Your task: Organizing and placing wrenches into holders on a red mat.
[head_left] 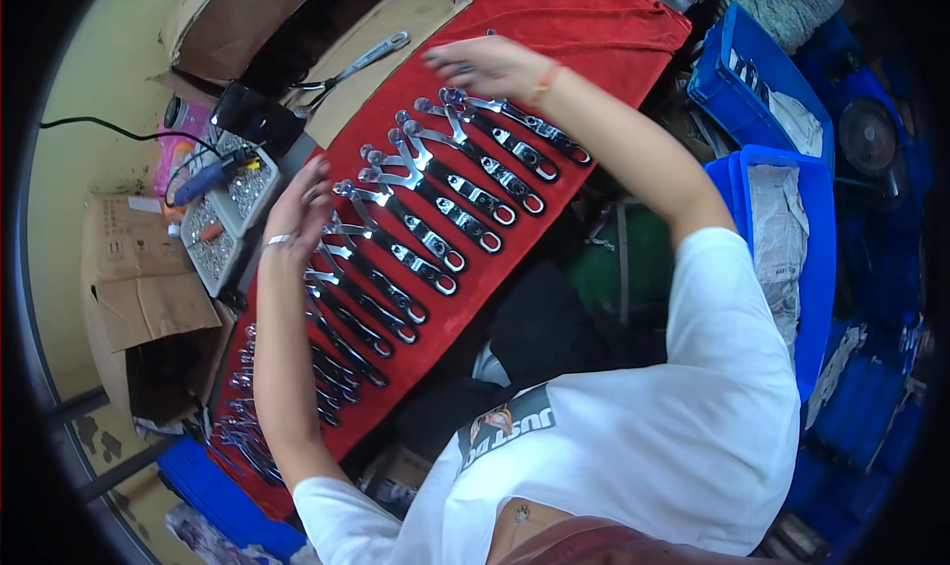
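Observation:
Several chrome hand tools point(421, 240) lie in a slanting row on a red cloth point(554, 21). Their black-and-silver handles end in loops, and their forked metal heads point away from me; I cannot tell their exact kind. My left hand point(300, 209) hovers beside the heads at the row's left, its slightly blurred fingers apart with nothing visible in them. Over the far end, my right hand point(483, 67) stretches its fingers out to the left, above the cloth and past the tool heads. No tool shows in it.
On a cardboard flap point(381, 16) lies a single grey-handled tool point(366, 58). A tray of small metal parts point(242, 199), with a blue-handled tool point(210, 177), stands at the left beside a cardboard box point(148, 268). Blue crates point(816, 298) line the right; a person's sleeve point(792, 6) shows at top right.

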